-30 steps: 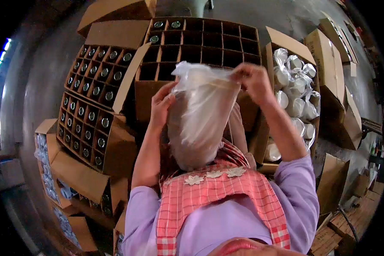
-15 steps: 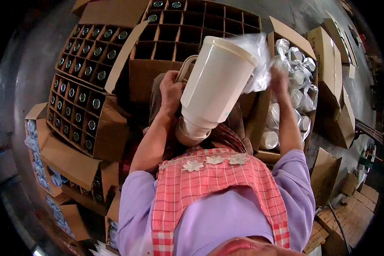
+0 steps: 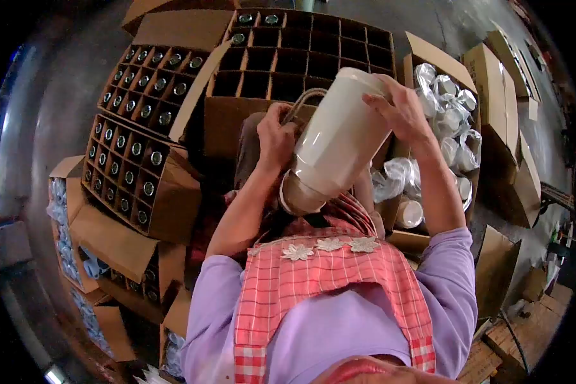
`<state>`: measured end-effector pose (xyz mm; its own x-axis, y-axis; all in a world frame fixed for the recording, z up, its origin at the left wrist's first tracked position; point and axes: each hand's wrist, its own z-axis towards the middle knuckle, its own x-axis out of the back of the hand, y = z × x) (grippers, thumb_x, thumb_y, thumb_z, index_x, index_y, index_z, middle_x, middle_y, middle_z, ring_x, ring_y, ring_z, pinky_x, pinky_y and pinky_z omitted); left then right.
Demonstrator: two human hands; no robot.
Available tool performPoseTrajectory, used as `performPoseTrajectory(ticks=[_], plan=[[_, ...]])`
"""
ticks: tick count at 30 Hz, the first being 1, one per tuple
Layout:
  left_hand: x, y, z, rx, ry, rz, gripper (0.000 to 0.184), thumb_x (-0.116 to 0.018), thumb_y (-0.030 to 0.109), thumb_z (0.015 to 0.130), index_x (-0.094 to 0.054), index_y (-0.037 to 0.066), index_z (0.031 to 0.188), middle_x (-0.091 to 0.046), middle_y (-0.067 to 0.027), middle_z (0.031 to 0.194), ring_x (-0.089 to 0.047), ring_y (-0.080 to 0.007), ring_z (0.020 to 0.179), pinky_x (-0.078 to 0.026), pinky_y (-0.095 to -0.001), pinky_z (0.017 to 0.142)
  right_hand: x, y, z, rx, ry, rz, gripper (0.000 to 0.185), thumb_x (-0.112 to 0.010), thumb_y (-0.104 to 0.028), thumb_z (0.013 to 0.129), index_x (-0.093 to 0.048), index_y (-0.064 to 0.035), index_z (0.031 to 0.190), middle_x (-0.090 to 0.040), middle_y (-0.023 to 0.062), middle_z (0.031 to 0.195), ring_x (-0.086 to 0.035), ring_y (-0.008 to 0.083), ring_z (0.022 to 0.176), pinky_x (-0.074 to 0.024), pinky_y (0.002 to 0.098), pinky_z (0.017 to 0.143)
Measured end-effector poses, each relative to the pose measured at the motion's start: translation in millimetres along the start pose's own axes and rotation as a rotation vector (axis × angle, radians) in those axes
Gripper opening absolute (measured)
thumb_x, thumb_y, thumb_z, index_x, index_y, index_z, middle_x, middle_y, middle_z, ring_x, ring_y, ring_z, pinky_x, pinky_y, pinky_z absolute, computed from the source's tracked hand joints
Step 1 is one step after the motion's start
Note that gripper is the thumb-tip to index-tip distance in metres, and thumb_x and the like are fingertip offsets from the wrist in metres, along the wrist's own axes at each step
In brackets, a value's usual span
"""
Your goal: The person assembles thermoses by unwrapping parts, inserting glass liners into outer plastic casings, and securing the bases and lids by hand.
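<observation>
A large cream-coloured container (image 3: 342, 137) with a side handle lies tilted above my lap, its wide end up and to the right. My left hand (image 3: 277, 137) is closed round the handle on its left side. My right hand (image 3: 400, 112) grips the wide upper end, fingers bent over the rim. Clear plastic wrap (image 3: 393, 178) lies by the edge of the right-hand carton, below my right forearm. Behind the container stands a divided carton (image 3: 221, 128), with several round tops in its far left cells.
On the left, divided cartons (image 3: 179, 195) hold several round-topped items. To the right, an open carton (image 3: 422, 243) holds several white, plastic-wrapped items. Farther right stand more cardboard boxes (image 3: 493, 96), and an open flap (image 3: 496, 275) rises at the lower right.
The plastic bag has come off the container and now lies to the right, at the carton. My right hand has let go of the bag and come back onto the container's wide end.
</observation>
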<state>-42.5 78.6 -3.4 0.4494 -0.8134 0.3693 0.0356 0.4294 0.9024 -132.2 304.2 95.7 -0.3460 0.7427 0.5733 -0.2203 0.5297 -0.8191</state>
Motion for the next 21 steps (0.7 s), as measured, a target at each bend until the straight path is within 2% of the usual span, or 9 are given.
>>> performPoseTrajectory(ticks=[1, 4, 8, 10, 11, 14, 16, 19, 21], plan=[[13, 13, -2, 0.136, -0.126, -0.090, 0.035, -0.064, 0.010, 0.069, -0.055, 0.000, 0.102, -0.063, -0.0134, 0.093, -0.061, -0.0267, 0.086, -0.046, -0.0352, 0.076, -3, -6, 2, -0.019, 0.010, -0.179, 0.040, -0.059, -0.030, 0.083, -0.059, 0.0019, 0.107, -0.064, 0.0069, 0.091, -0.057, 0.0148, 0.081, -0.0449, 0.0279, 0.074], [46, 24, -32, 0.159, -0.243, -0.526, 0.059, -0.071, 0.022, 0.069, -0.048, 0.002, 0.119, -0.055, -0.0138, 0.118, -0.055, -0.0269, 0.106, -0.042, -0.0370, 0.088, -2, 32, -1, -0.146, 0.128, 0.221, 0.041, -0.058, -0.034, 0.083, -0.062, 0.0021, 0.101, -0.063, 0.0065, 0.085, -0.056, 0.0149, 0.079, -0.0439, 0.0270, 0.073], [80, 59, -72, -0.471, -0.290, -0.023, 0.098, -0.075, 0.054, 0.060, -0.034, 0.004, 0.134, -0.027, -0.0233, 0.139, -0.032, -0.0347, 0.127, -0.035, -0.0412, 0.098, 3, 74, -8, -0.238, 0.352, 0.384, 0.040, -0.058, -0.033, 0.084, -0.063, 0.0040, 0.098, -0.062, 0.0049, 0.083, -0.055, 0.0141, 0.076, -0.0427, 0.0249, 0.071], [66, 65, -75, -0.558, -0.139, 0.130, 0.096, -0.075, 0.052, 0.061, -0.036, 0.003, 0.133, -0.028, -0.0250, 0.138, -0.035, -0.0362, 0.124, -0.037, -0.0423, 0.096, -2, 67, -10, -0.200, 0.356, 0.441, 0.038, -0.059, -0.031, 0.084, -0.063, 0.0033, 0.099, -0.062, 0.0046, 0.084, -0.055, 0.0140, 0.076, -0.0432, 0.0252, 0.071], [58, 60, -72, -0.570, -0.033, 0.173, 0.087, -0.074, 0.049, 0.064, -0.038, 0.001, 0.127, -0.038, -0.0209, 0.132, -0.040, -0.0334, 0.121, -0.034, -0.0455, 0.098, -4, 51, -13, -0.205, 0.359, 0.471, 0.037, -0.059, -0.031, 0.084, -0.063, 0.0030, 0.100, -0.062, 0.0045, 0.084, -0.055, 0.0139, 0.076, -0.0434, 0.0254, 0.071], [57, 42, -50, -0.400, 0.107, -0.114, 0.063, -0.071, 0.035, 0.070, -0.046, 0.003, 0.118, -0.050, -0.0186, 0.115, -0.050, -0.0324, 0.106, -0.043, -0.0424, 0.089, -1, 45, -17, 0.004, 0.284, 0.693, 0.035, -0.060, -0.027, 0.084, -0.063, 0.0018, 0.103, -0.061, 0.0080, 0.100, -0.056, 0.0163, 0.090, -0.0442, 0.0290, 0.079], [71, 31, -32, 0.358, 0.119, -1.070, 0.053, -0.069, 0.028, 0.071, -0.048, 0.003, 0.112, -0.054, -0.0124, 0.105, -0.054, -0.0266, 0.099, -0.044, -0.0372, 0.086, 2, 32, -22, 0.230, 0.157, 0.681, 0.039, -0.060, -0.031, 0.084, -0.061, 0.0013, 0.106, -0.059, 0.0095, 0.109, -0.054, 0.0178, 0.100, -0.0421, 0.0322, 0.086], [79, 18, -19, 0.085, 0.209, -0.965, 0.051, -0.066, 0.026, 0.071, -0.049, 0.002, 0.112, -0.054, -0.0086, 0.105, -0.054, -0.0197, 0.097, -0.043, -0.0311, 0.085, 4, 34, 2, 0.353, 0.040, 0.759, 0.048, -0.056, -0.039, 0.085, -0.057, -0.0002, 0.114, -0.054, 0.0107, 0.120, -0.049, 0.0195, 0.111, -0.0368, 0.0367, 0.095], [79, 21, -17, -0.102, 0.173, -0.621, 0.050, -0.065, 0.024, 0.070, -0.049, 0.002, 0.112, -0.054, -0.0087, 0.105, -0.054, -0.0197, 0.095, -0.042, -0.0306, 0.085, -3, 21, 10, 0.054, 0.019, 0.955, 0.058, -0.051, -0.046, 0.086, -0.050, -0.0022, 0.123, -0.053, 0.0124, 0.122, -0.048, 0.0227, 0.113, -0.0322, 0.0394, 0.099]])
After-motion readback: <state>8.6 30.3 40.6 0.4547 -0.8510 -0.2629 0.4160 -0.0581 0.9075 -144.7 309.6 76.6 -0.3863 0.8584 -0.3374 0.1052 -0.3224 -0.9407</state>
